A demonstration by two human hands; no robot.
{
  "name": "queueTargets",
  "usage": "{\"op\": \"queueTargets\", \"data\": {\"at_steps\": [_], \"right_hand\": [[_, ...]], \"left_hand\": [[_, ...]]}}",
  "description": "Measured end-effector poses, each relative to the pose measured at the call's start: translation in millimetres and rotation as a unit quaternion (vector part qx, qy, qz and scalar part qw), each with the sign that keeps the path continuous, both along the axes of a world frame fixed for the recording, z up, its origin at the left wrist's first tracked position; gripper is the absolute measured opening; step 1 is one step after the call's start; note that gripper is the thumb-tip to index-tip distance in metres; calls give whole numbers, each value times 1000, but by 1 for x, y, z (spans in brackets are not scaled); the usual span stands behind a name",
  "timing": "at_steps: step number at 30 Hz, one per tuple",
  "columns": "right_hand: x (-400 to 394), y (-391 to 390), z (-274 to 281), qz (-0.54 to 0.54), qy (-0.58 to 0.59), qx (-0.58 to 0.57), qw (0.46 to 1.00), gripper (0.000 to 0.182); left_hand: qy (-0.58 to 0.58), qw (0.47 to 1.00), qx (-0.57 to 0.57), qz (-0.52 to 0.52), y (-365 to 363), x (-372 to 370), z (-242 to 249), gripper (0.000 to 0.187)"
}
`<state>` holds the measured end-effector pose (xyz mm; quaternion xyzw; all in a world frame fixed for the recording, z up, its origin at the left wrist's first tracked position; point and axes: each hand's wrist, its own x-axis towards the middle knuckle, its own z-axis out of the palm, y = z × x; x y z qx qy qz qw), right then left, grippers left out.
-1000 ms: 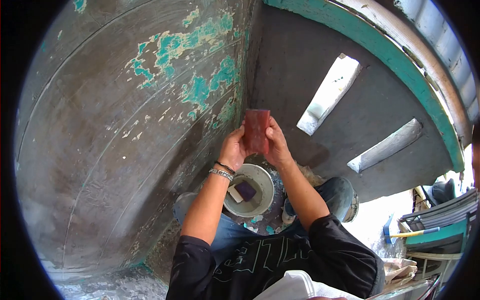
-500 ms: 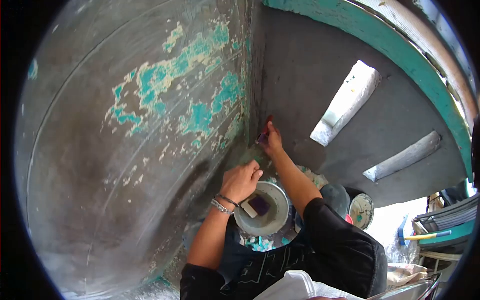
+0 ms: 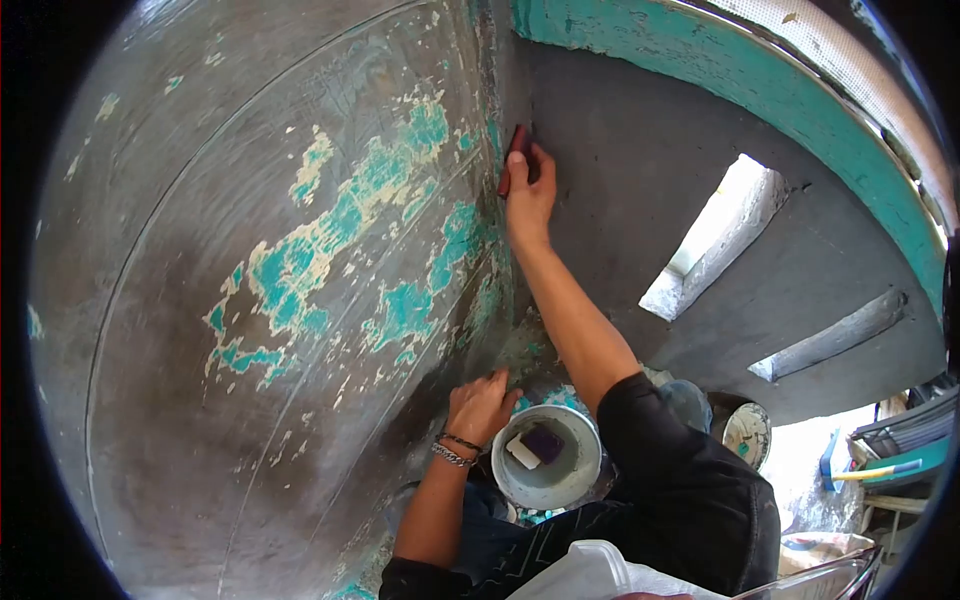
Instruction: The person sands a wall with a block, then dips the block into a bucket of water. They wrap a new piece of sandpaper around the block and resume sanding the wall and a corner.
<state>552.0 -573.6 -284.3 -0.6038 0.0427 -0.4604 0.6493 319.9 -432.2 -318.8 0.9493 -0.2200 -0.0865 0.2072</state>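
My right hand (image 3: 530,190) grips a dark red block (image 3: 513,160) and presses it into the corner where the patchy wall (image 3: 250,400) meets the smooth grey wall (image 3: 620,130). My left hand (image 3: 480,408), with two bracelets at the wrist, is beside the lower part of the patchy wall, its fingers curled; whether anything is in them is hidden. A round bucket (image 3: 548,492) stands just right of that hand. Inside it lie a white block (image 3: 522,453) and a dark purple block (image 3: 543,444).
Two slanted openings (image 3: 715,235) (image 3: 830,335) cut through the grey wall. A turquoise band (image 3: 700,65) curves above. Another bucket (image 3: 746,435) stands right of my right arm. A yellow-handled tool (image 3: 878,470) is at the far right.
My right hand has moved up the corner with the block. My left hand and the bucket appear lower in view, and the whole view has shifted.
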Motion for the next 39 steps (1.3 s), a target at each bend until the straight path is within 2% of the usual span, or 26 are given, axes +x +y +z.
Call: {"op": "queueTargets", "data": {"at_steps": [2,3,6,7,9,10,11,13,14,16,17,18,20,21,23,25,27,28,29,30,31,32,34,35,38,39], "right_hand": [[19,-3,-40,-171,-94,-145,970,50],[18,2,-76,-67,-28,-26,997,52],[-13,5,-50,73,116,156,978,55],[-25,6,1,140,79,173,972,55],[-29,7,82,113,-23,70,991,54],[-23,4,104,16,-90,-53,994,52],[-21,3,99,15,-88,-52,995,52],[-11,1,82,-68,-146,-124,979,51],[-8,1,54,-68,-154,-124,978,51],[-16,2,-19,10,12,-16,1000,51],[-19,2,-9,11,11,-16,1000,51],[-23,0,11,115,41,72,990,52],[-21,-5,66,125,-8,57,990,52],[-15,-5,95,32,-86,-43,995,52],[-15,3,127,16,-113,-61,992,51],[-18,4,114,-49,-154,-113,980,49],[-23,6,51,-10,-66,-40,997,50],[-12,3,31,-8,-70,-41,997,50],[-2,-2,13,48,-7,46,998,50],[-24,0,32,101,64,133,984,51],[-34,-3,60,193,103,249,944,52],[-16,-8,78,184,18,173,967,53],[-34,-3,139,171,-109,62,977,55],[-17,-3,147,56,-139,-59,987,53],[-23,1,112,-10,-130,-79,988,52],[-10,-3,65,19,-88,-24,996,51]], "left_hand": [[4,1000,7,-12,-2,-1,-2,28],[5,1000,5,-18,-1,1,-8,29],[10,1000,10,-20,1,0,-18,30],[7,1000,9,-16,-1,1,-19,30],[21,999,21,-13,-4,-1,-18,29],[32,999,32,-8,-7,0,-18,29],[33,999,34,-10,-9,-1,-21,29],[-13,999,6,-47,-11,-2,-27,29],[-21,999,6,-47,-13,1,-22,29],[17,998,25,-58,-17,-2,-16,29],[16,998,25,-57,-16,-2,-15,29],[17,998,25,-55,-17,-3,-17,30],[16,998,25,-54,-19,-4,-19,30],[24,998,25,-52,-18,-5,-20,30],[40,998,28,-51,-16,-10,-26,30],[31,997,32,-57,-14,-10,-31,30],[26,997,35,-63,-14,-8,-30,30],[30,996,40,-67,-12,-8,-30,30],[27,997,39,-66,-12,-5,-29,30],[28,997,38,-63,-13,-4,-29,31],[32,997,38,-60,-14,-6,-30,31],[38,997,38,-62,-14,-7,-32,31],[18,998,17,-58,-11,-10,-37,32],[28,998,19,-56,-12,-10,-35,32],[59,994,59,-64,-13,-18,-24,33],[52,995,55,-66,-13,-18,-22,33]]}}
